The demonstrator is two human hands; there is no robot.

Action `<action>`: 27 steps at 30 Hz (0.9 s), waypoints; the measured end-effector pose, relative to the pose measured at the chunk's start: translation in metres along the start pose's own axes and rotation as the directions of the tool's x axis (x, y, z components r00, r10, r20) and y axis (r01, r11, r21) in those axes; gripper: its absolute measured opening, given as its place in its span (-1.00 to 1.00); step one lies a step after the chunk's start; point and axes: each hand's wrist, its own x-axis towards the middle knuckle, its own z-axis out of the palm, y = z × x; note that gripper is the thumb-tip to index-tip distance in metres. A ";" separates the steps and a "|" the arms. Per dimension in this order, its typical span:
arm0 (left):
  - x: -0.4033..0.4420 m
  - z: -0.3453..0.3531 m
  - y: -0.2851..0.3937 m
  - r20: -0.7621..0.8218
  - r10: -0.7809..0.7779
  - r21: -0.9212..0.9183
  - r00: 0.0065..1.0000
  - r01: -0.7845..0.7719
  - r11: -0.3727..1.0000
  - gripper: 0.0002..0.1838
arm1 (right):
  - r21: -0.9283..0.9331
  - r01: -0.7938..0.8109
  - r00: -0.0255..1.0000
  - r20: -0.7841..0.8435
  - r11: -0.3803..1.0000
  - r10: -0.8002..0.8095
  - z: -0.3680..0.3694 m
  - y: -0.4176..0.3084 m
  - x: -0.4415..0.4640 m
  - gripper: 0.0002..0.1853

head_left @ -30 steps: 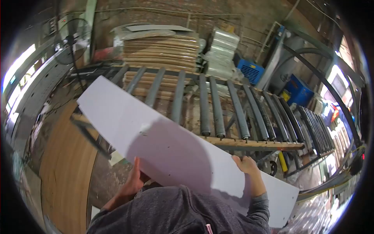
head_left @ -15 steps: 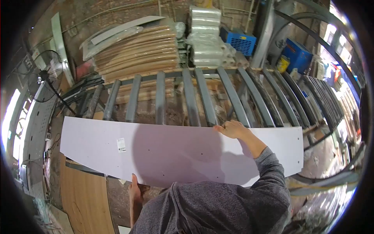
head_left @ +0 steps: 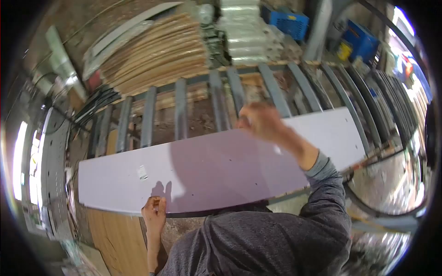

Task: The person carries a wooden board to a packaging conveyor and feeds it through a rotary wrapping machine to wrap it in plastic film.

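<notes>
A long, pale lilac-white panel (head_left: 212, 161) with small holes and a stuck-on label (head_left: 143, 172) lies across a rack of grey metal bars (head_left: 180, 108), its right end angled away from me. My left hand (head_left: 154, 213) is at the near edge of the panel, left of centre, fingers curled in beside the thumb. Whether anything is between those fingers is hidden. Over the far edge, right of centre, my right hand (head_left: 261, 122) is smeared by motion, so its fingers do not read clearly. Both hands cast shadows or overlap the panel.
Behind the rack are a stack of plastic-wrapped brown boards (head_left: 154, 50), wrapped clear rolls (head_left: 241, 32) and a blue crate (head_left: 289, 25). A wooden board (head_left: 113, 237) lies low at the left. More dark bars (head_left: 391, 99) stand at the right.
The panel has turned on the rack, its right end farther from me and its left end nearer. My left hand has come up at the near edge; my right hand has shifted away and blurred.
</notes>
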 end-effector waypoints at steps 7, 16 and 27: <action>0.068 0.024 -0.018 0.227 0.572 0.143 0.789 -0.607 0.781 -0.56 | -0.238 -0.066 0.936 0.323 0.969 0.144 0.053 -0.067 -0.184 -0.15; 0.176 0.156 0.034 0.386 0.580 0.237 0.717 -0.685 0.689 -0.36 | -0.409 -0.189 0.981 -0.048 0.893 0.186 0.085 -0.076 -0.224 -0.02; 0.151 0.163 0.049 0.268 0.586 0.291 0.765 -0.644 0.707 -0.41 | -0.463 -0.093 0.995 -0.022 0.881 0.094 0.078 -0.060 -0.228 -0.10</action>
